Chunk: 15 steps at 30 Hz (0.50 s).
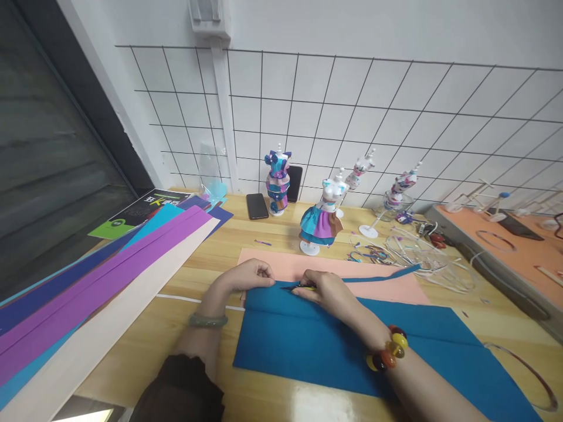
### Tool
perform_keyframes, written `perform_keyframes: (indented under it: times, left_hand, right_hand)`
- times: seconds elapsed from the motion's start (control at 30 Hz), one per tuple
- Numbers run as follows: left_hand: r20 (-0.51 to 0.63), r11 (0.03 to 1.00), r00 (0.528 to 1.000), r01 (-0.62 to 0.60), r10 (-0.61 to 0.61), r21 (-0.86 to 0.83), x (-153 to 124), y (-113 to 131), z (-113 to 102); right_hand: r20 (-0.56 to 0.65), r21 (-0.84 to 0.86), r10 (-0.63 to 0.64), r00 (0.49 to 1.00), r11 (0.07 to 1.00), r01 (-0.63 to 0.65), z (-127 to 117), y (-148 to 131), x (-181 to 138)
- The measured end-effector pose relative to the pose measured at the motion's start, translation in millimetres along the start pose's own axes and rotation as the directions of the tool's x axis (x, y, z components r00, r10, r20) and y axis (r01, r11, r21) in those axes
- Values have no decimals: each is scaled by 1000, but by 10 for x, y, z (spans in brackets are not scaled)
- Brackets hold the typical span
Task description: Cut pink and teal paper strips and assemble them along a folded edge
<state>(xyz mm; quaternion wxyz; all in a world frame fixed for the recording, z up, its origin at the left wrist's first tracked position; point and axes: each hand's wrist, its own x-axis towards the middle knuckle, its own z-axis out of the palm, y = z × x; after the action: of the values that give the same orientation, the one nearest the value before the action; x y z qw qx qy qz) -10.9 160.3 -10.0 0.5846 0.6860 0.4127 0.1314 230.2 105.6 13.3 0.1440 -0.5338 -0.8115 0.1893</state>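
Observation:
A large dark blue sheet (290,340), paper or thin fabric, lies across the table in front of me. At its far left edge my left hand (253,274) is closed, thumb and fingers pinching the sheet. My right hand (328,290) grips small scissors (288,288) with dark blades and a bit of yellow at the handle. The blades point left along the sheet's far edge, close to my left fingers. A narrow blue strip (382,278), partly cut from that edge, trails to the right and curls up at its end. Underneath is a peach sheet (281,261).
Behind stand several small dress forms, one in a ruffled skirt (323,225), one in a tiered dress (278,181). A black phone (257,206) lies nearby. Coloured sheets (145,258) are stacked left. Tangled cords (409,252) and an orange board (505,252) are on the right.

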Motion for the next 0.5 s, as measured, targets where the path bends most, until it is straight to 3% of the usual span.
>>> perform_keyframes:
  times: [0.5]
  left_hand:
    - [-12, 999, 1000, 23, -23, -34, -18, -13, 2]
  right_hand:
    - [-23, 71, 12, 1000, 997, -10, 73, 30, -15]
